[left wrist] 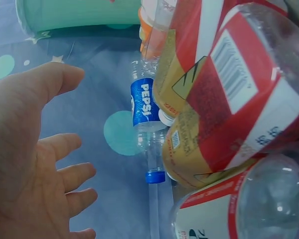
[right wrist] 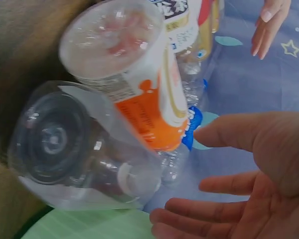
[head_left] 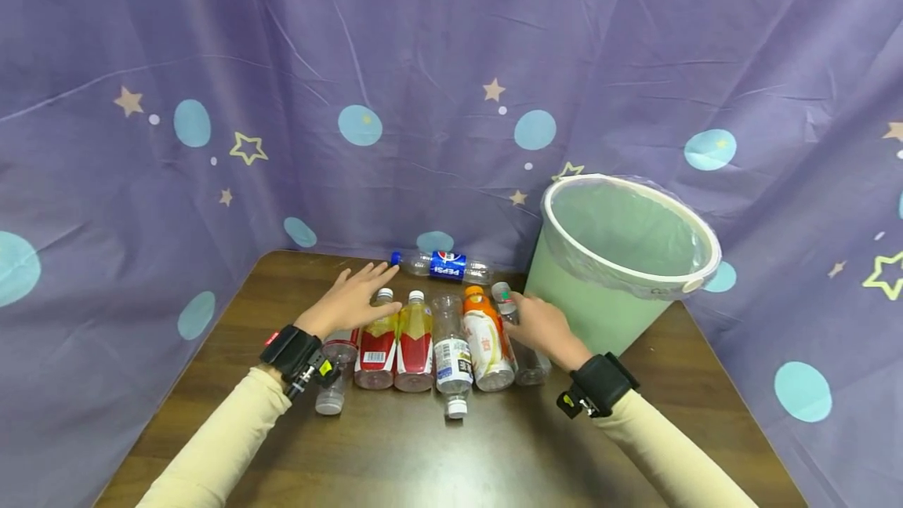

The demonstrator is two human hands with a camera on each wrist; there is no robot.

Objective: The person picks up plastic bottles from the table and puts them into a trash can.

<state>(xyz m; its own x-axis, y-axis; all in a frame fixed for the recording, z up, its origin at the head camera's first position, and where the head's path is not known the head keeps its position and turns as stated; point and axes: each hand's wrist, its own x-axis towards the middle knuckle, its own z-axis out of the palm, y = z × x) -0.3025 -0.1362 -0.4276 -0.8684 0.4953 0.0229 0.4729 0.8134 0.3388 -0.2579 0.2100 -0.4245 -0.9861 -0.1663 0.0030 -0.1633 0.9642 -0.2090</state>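
Brown worktop point(head_left: 395, 453) — a row of six plastic bottles lying flat, long axes running near to far. Left hand point(head_left: 349, 300), fingers point(left wrist: 65, 177) spread and holding nothing, hovers over the row's left end beside the red-labelled bottles point(head_left: 395, 343). Right hand point(head_left: 539, 328), fingers loosely spread, lies at the clear bottle point(head_left: 518, 335) next to the orange-capped bottle point(head_left: 485, 335). Beyond — a bottle reading "PEPSI" point(head_left: 444, 265), lying crosswise, nearer the left hand. Right rear: green bin point(head_left: 628, 257).

"PEPSI" in white on the blue label of the clear bottle point(left wrist: 143, 105) by the curtain.
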